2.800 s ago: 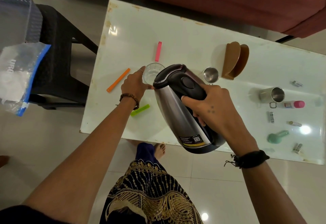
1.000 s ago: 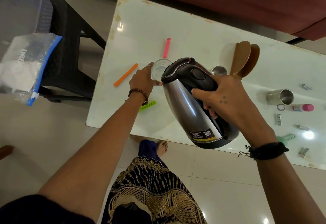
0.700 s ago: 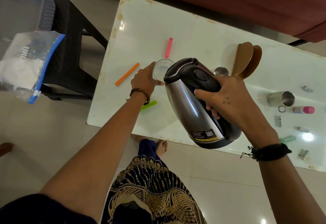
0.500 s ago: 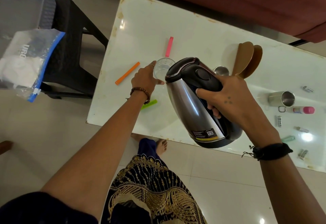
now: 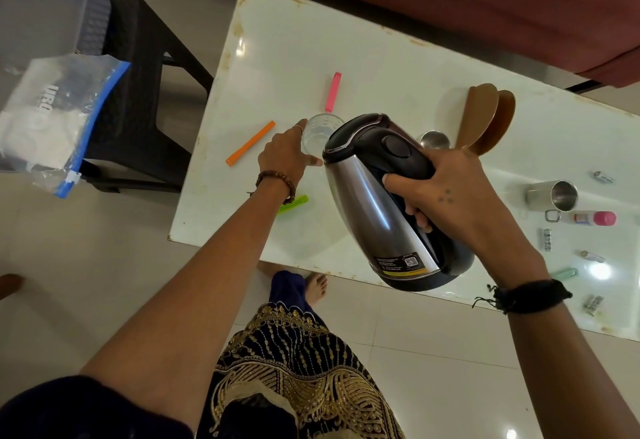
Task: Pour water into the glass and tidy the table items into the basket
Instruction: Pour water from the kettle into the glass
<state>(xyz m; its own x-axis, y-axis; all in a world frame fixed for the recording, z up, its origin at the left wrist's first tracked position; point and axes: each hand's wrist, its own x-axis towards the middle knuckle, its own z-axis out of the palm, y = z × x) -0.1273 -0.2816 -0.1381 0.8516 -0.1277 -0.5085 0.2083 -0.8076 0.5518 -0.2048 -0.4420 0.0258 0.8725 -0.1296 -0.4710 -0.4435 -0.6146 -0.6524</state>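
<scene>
A clear glass (image 5: 320,130) stands on the white table (image 5: 277,58). My left hand (image 5: 285,154) grips its near side. My right hand (image 5: 446,193) grips the black handle of a steel electric kettle (image 5: 374,206), tilted with its lidded top towards the glass; the spout is hidden. A grey-blue basket (image 5: 41,2) sits on a black stool (image 5: 138,99) at the far left. Loose on the table lie pink (image 5: 333,91), orange (image 5: 250,143) and green clips (image 5: 293,204).
A zip bag (image 5: 52,120) lies against the basket. Right of the kettle are wooden spoons (image 5: 485,120), a small steel cup (image 5: 434,139), a steel mug (image 5: 554,195), a pink-capped bottle (image 5: 594,218) and several small batteries and tubes. A red sofa (image 5: 485,6) borders the far edge.
The kettle stays tilted over the glass, with both hands keeping their grips. The view has shifted slightly; nothing on the table has moved.
</scene>
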